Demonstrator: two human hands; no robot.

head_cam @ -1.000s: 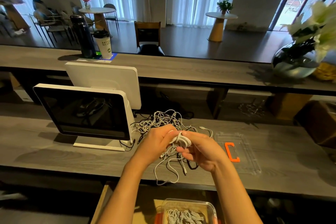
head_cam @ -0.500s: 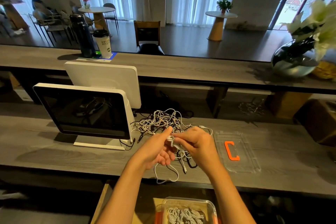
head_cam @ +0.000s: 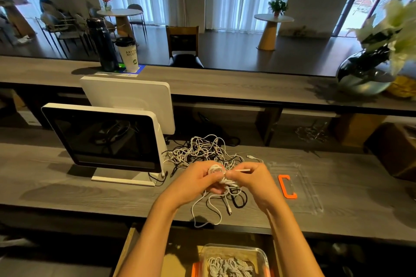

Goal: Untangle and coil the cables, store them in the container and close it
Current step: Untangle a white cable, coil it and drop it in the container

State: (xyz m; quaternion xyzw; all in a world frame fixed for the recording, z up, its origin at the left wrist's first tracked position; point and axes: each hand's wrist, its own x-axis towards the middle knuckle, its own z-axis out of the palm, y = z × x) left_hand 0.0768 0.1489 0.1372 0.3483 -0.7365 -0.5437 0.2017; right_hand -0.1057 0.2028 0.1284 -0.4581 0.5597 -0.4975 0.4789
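We're mid-coil above the counter (head_cam: 67,186): our left hand (head_cam: 198,181) grips the white coil (head_cam: 216,169), our right hand (head_cam: 252,179) pinches its loose end, which likely needs tucking before dropping it in the container (head_cam: 234,252) below.

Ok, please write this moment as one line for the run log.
left hand: holds white cable coil | right hand: pinches cable end | container: open, coils inside | lid: on counter

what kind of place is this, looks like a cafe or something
Probably a cafe or shop service counter: a point-of-sale screen stands on the counter, a lidded takeaway cup sits on the upper ledge, and small round tables with chairs fill the room beyond.
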